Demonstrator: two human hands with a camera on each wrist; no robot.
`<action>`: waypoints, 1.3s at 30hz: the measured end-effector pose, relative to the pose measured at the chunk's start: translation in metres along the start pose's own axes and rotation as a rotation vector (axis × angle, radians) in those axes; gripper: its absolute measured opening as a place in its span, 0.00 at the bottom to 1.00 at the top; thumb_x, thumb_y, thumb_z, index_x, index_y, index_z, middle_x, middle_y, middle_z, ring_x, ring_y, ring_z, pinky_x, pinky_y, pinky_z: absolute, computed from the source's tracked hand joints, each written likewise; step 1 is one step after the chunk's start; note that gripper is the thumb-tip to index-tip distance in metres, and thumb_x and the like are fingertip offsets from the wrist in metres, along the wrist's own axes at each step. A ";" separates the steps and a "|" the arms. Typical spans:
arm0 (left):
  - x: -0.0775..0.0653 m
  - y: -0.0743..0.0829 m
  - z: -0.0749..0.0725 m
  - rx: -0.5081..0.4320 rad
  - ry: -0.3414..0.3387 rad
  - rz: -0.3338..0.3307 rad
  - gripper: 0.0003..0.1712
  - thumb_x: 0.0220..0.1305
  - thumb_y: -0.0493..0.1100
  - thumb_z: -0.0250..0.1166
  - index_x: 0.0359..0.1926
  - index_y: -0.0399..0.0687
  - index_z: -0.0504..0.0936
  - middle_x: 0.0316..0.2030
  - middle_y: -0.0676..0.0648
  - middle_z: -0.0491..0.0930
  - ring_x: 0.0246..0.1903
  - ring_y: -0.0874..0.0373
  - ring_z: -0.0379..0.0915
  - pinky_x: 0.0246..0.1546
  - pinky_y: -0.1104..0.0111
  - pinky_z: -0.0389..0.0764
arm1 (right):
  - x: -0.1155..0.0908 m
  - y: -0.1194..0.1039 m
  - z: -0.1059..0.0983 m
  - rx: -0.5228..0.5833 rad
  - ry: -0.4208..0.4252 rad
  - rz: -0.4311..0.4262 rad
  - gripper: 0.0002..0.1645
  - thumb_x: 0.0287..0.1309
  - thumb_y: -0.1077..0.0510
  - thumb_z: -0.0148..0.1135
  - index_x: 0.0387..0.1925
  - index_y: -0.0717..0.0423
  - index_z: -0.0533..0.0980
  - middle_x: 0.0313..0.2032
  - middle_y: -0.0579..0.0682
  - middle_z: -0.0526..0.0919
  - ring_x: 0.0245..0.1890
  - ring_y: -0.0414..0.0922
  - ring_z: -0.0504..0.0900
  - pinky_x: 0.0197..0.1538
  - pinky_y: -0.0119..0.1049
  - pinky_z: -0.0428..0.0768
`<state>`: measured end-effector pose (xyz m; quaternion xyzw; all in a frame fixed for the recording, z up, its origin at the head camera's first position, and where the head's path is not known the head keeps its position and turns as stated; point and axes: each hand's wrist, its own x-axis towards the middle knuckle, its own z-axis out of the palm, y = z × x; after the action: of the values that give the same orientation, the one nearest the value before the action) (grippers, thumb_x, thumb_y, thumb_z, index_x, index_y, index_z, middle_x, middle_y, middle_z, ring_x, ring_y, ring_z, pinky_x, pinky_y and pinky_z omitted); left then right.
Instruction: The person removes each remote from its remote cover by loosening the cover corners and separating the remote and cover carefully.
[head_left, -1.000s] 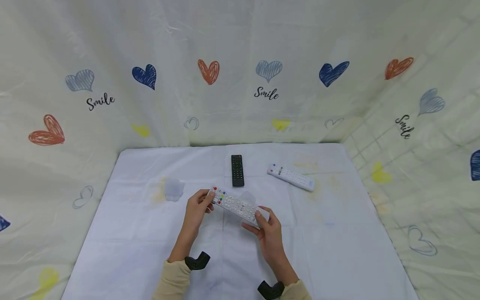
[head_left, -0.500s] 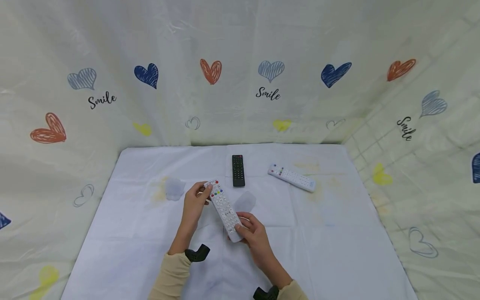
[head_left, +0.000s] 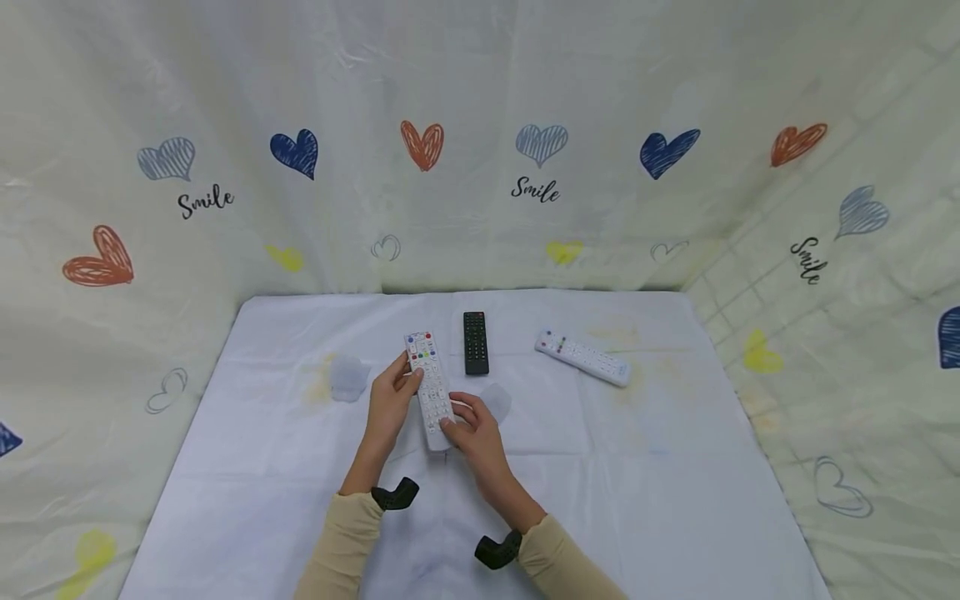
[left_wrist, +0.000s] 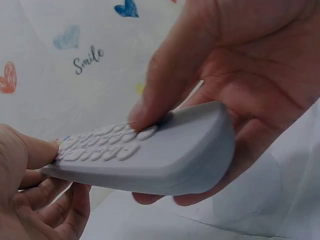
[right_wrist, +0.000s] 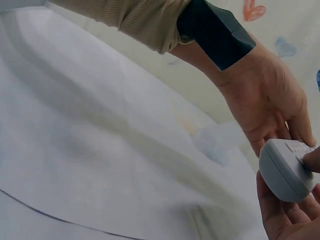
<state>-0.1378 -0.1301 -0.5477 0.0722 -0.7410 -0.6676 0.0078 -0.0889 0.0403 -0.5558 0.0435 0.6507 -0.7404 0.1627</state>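
Observation:
Both hands hold one white remote control (head_left: 432,392) above the table, its button face up and coloured buttons at the far end. My left hand (head_left: 390,400) grips its left side near the far end, thumb on the face. At the near end my right hand (head_left: 477,437) pinches the remote, thumb on the lower buttons. The left wrist view shows the right thumb on top of the remote (left_wrist: 165,155), with fingers beneath. In the right wrist view the remote (right_wrist: 285,170) shows its rounded near end.
A black remote control (head_left: 476,342) lies upright in line with the table's depth, beyond the hands. Another white remote control (head_left: 583,358) lies slanted to its right. A white cloth (head_left: 660,500) covers the table, and a curtain with printed hearts (head_left: 480,225) hangs behind.
The held remote has turned from a slant to nearly lengthwise and moved away from the body. My right hand has moved left, and the left hand's grip sits lower along the remote.

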 end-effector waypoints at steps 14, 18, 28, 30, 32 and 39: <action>0.026 -0.017 -0.001 0.058 0.006 -0.045 0.31 0.75 0.37 0.62 0.76 0.40 0.68 0.65 0.32 0.73 0.61 0.39 0.78 0.47 0.72 0.81 | 0.070 -0.009 0.025 -0.104 0.133 -0.041 0.29 0.72 0.58 0.63 0.70 0.55 0.69 0.63 0.60 0.82 0.52 0.44 0.83 0.43 0.35 0.80; 0.039 -0.021 -0.001 0.058 0.003 -0.073 0.32 0.75 0.34 0.60 0.77 0.38 0.66 0.65 0.31 0.72 0.62 0.38 0.76 0.46 0.73 0.78 | 0.087 -0.006 0.029 -0.155 0.128 -0.059 0.29 0.73 0.59 0.62 0.70 0.58 0.68 0.62 0.62 0.82 0.54 0.47 0.85 0.46 0.34 0.82; 0.061 -0.038 0.004 0.158 0.155 -0.062 0.24 0.72 0.33 0.63 0.67 0.36 0.78 0.62 0.33 0.81 0.58 0.39 0.81 0.55 0.51 0.82 | 0.115 -0.002 0.035 -0.499 0.165 -0.123 0.29 0.68 0.61 0.65 0.68 0.65 0.73 0.54 0.64 0.83 0.51 0.54 0.85 0.51 0.46 0.86; 0.065 -0.044 0.007 0.210 0.178 -0.046 0.23 0.71 0.33 0.65 0.65 0.36 0.80 0.60 0.33 0.83 0.55 0.39 0.83 0.53 0.51 0.84 | 0.120 0.000 0.035 -0.568 0.181 -0.140 0.28 0.67 0.62 0.66 0.66 0.67 0.74 0.51 0.64 0.84 0.48 0.53 0.85 0.49 0.43 0.85; 0.068 -0.049 0.009 0.259 0.198 -0.026 0.22 0.70 0.34 0.66 0.64 0.35 0.81 0.58 0.34 0.84 0.52 0.40 0.85 0.51 0.51 0.85 | 0.124 0.002 0.034 -0.632 0.193 -0.148 0.28 0.66 0.63 0.66 0.66 0.68 0.74 0.49 0.63 0.85 0.45 0.51 0.84 0.46 0.41 0.84; 0.070 -0.054 0.015 0.334 0.257 0.011 0.22 0.69 0.35 0.68 0.62 0.36 0.82 0.56 0.36 0.86 0.52 0.41 0.85 0.52 0.48 0.83 | 0.130 0.008 0.034 -0.781 0.210 -0.181 0.28 0.66 0.61 0.65 0.65 0.69 0.75 0.49 0.64 0.85 0.49 0.55 0.79 0.52 0.48 0.81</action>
<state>-0.2035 -0.1289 -0.6086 0.1530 -0.8346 -0.5208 0.0935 -0.2044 -0.0179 -0.5943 -0.0036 0.8971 -0.4406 0.0342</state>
